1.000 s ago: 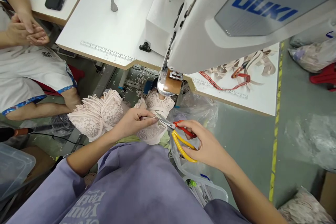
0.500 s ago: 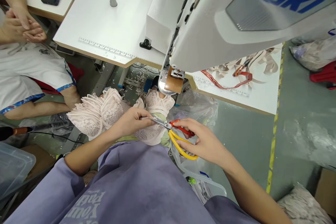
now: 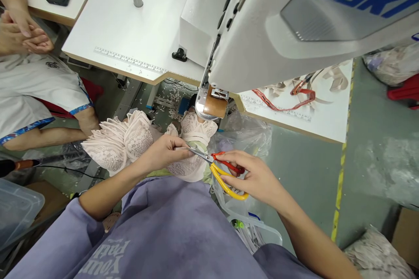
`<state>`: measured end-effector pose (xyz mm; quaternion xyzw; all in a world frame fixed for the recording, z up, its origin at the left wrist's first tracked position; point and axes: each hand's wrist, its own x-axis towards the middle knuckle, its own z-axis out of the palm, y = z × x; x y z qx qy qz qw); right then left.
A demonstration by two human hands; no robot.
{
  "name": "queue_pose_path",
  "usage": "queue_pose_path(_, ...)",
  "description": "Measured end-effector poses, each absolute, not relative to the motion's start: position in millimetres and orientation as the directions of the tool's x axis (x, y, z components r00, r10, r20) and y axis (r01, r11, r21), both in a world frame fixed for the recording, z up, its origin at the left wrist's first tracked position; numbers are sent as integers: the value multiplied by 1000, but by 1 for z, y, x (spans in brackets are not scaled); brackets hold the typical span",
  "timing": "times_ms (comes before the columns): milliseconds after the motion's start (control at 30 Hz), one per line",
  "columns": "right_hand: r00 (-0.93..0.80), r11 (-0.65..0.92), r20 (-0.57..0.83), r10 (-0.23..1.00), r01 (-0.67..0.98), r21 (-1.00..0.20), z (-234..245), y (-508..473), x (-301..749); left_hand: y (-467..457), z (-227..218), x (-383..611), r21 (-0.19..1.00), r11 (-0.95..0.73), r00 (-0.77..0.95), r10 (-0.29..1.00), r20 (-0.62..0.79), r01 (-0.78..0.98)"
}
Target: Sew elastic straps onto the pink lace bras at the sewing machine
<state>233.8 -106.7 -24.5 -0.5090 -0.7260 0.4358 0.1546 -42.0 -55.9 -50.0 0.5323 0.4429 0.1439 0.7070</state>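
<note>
My right hand (image 3: 250, 174) grips a pair of scissors (image 3: 225, 176) with one red and one yellow handle, its fingers in the loops. The blades point left and reach the fingertips of my left hand (image 3: 168, 151). That hand is closed in a pinch; something thin and pale shows at its fingertips, too small to name. Below and behind the blades, a pale pink lace bra (image 3: 188, 168) lies across my lap. A stack of matching bras with lace cups (image 3: 126, 139) rests to the left, partly behind my left forearm.
A white JUKI sewing machine (image 3: 278, 30) overhangs the area ahead. Its white table (image 3: 157, 17) carries a printed ruler; strips and an orange-red band (image 3: 278, 107) lie at right. Another person's clasped hands (image 3: 29, 37) are at far left. A clear plastic bin (image 3: 271, 233) stands beside me.
The view has shifted very slightly. Both hands and the scissors keep nearly the same pose, with the scissor handles perhaps a touch wider apart.
</note>
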Motion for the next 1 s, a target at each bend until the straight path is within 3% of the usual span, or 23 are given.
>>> queue_pose_path(267,-403,34,-270,874,606,-795,-32,-108,239,-54,-53,-39,871,399,563,665,-491,287)
queue_pose_path(400,-275,-74,-299,914,612,-788,-34,-110,246,-54,-55,-39,864,415,547,670,-503,287)
queue_pose_path(633,-151,-125,-363,920,763,-634,-37,-96,283,-51,-51,-37,881,339,526,709,-470,329)
queue_pose_path(800,-30,-114,-255,966,841,-529,-51,-74,314,-52,-57,-38,884,247,482,763,-430,397)
queue_pose_path(1000,55,-78,-65,996,895,-440,-64,-20,338,-52,-58,-26,869,257,486,745,-457,423)
